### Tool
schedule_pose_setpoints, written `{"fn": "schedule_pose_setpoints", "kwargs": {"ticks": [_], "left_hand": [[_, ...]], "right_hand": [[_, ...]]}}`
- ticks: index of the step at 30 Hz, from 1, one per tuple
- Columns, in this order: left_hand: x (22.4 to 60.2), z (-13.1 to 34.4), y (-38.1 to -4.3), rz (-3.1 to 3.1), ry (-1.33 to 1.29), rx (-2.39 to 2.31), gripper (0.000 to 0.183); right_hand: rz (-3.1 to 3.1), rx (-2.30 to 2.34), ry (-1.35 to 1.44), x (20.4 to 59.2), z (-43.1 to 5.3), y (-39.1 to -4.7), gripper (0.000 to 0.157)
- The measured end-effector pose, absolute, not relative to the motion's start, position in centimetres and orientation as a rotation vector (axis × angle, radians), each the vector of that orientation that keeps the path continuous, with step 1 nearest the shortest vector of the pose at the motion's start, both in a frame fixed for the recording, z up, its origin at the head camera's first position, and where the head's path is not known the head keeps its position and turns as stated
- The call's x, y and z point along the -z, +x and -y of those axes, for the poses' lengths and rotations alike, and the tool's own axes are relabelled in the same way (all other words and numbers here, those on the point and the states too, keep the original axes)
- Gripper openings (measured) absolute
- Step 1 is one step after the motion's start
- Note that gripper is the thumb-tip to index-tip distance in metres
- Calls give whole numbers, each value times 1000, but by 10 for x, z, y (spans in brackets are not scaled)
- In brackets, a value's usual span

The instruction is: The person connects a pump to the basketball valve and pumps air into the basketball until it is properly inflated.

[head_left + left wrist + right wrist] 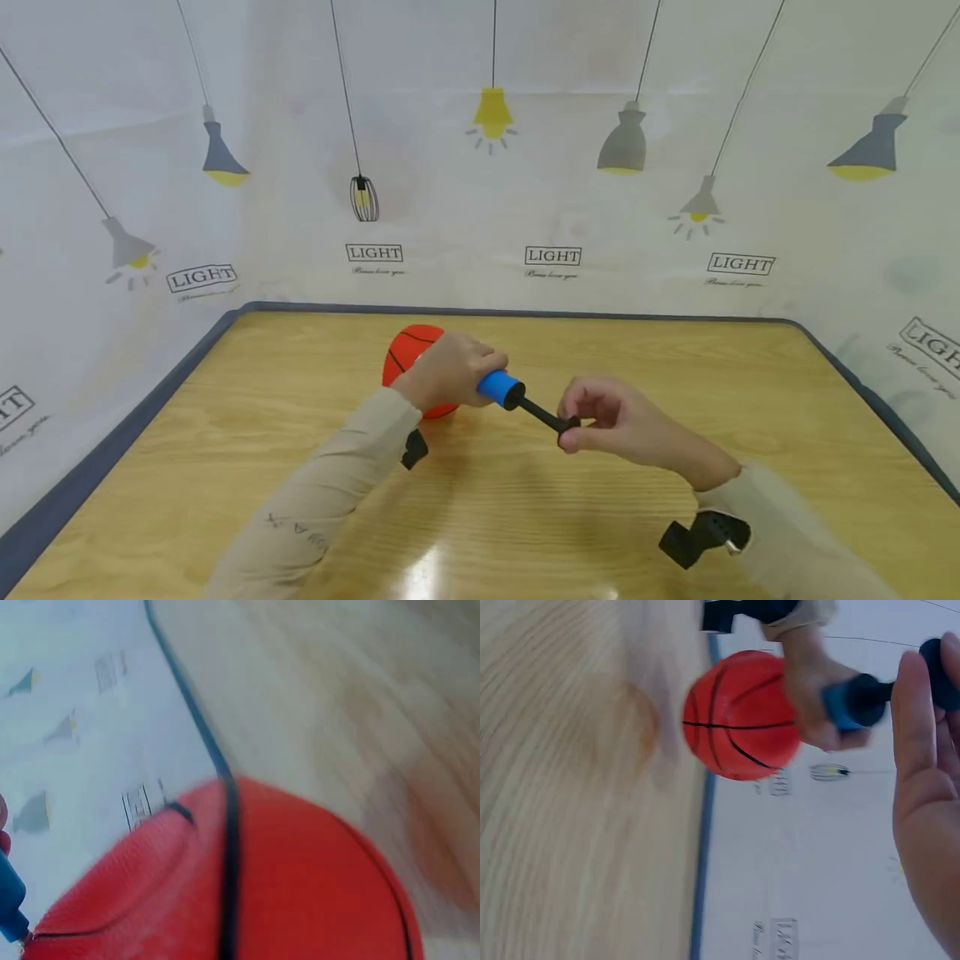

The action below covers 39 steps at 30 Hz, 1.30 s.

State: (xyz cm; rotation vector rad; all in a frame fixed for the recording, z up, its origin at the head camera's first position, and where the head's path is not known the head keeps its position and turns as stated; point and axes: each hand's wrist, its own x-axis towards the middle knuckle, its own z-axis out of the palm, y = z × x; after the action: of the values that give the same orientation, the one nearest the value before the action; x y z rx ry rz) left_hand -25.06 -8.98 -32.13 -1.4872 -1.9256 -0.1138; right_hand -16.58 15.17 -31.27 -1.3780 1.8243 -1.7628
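My left hand (pixel 453 367) grips the blue barrel of a hand pump (pixel 498 388), which slants down to the right. From the barrel a black plunger rod (pixel 538 411) is drawn out. Its black handle (pixel 567 428) is pinched between the thumb and fingers of my right hand (pixel 630 423). A red toy basketball (pixel 405 357) with black lines is partly hidden behind the left hand. In the left wrist view, a thin metal tip of the pump (pixel 10 900) meets the side of the ball (pixel 307 885). The right wrist view shows the ball (pixel 739 720) whole except where the left hand (pixel 810 697) covers it.
A light wooden tabletop (pixel 270 400) with a dark blue edge (pixel 525 313) lies below the hands. White sheeting (pixel 465 200) printed with lamps stands around its back and sides. Black straps (pixel 708 535) with small devices sit at both wrists.
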Motion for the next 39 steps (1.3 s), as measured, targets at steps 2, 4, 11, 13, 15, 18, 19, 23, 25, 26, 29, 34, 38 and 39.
{"fn": "schedule_pose_setpoints", "kwargs": {"ticks": [2, 4, 11, 13, 15, 18, 19, 23, 25, 26, 29, 34, 38, 39], "left_hand": [[321, 96, -251, 1950, -1450, 143, 24], [320, 99, -250, 1975, -1428, 158, 25], [319, 86, -249, 1907, -1490, 112, 22], [320, 85, -248, 1876, -1486, 124, 24], [320, 86, -248, 1863, -1497, 137, 25], [322, 87, -248, 1859, -1520, 167, 25], [322, 88, -249, 1875, -1526, 172, 24], [320, 95, -252, 1918, -1507, 190, 23], [320, 96, -254, 1936, -1495, 170, 24], [320, 95, -254, 1934, -1493, 156, 24], [320, 89, -252, 1947, -1489, 112, 23], [322, 82, -247, 1963, -1481, 82, 23], [323, 81, -247, 1963, -1516, 102, 24], [323, 81, -247, 1968, -1521, 108, 24]], "right_hand": [[-1753, 1779, -1379, 308, -163, -157, 10], [-1714, 1786, -1434, 307, -171, -155, 10], [-1789, 1811, -1429, 325, -143, -180, 12], [-1813, 1852, -1366, 329, -132, -183, 17], [-1844, 1879, -1344, 331, -127, -183, 19], [-1874, 1889, -1293, 329, -132, -173, 16], [-1859, 1884, -1288, 326, -136, -168, 13], [-1689, 1901, -1322, 317, -159, -152, 7], [-1613, 1906, -1369, 318, -165, -152, 7], [-1602, 1907, -1390, 320, -165, -155, 7], [-1665, 1900, -1387, 330, -156, -171, 11], [-1786, 1910, -1276, 339, -137, -188, 16], [-1790, 1902, -1249, 333, -144, -178, 15], [-1776, 1893, -1255, 331, -149, -173, 13]]}}
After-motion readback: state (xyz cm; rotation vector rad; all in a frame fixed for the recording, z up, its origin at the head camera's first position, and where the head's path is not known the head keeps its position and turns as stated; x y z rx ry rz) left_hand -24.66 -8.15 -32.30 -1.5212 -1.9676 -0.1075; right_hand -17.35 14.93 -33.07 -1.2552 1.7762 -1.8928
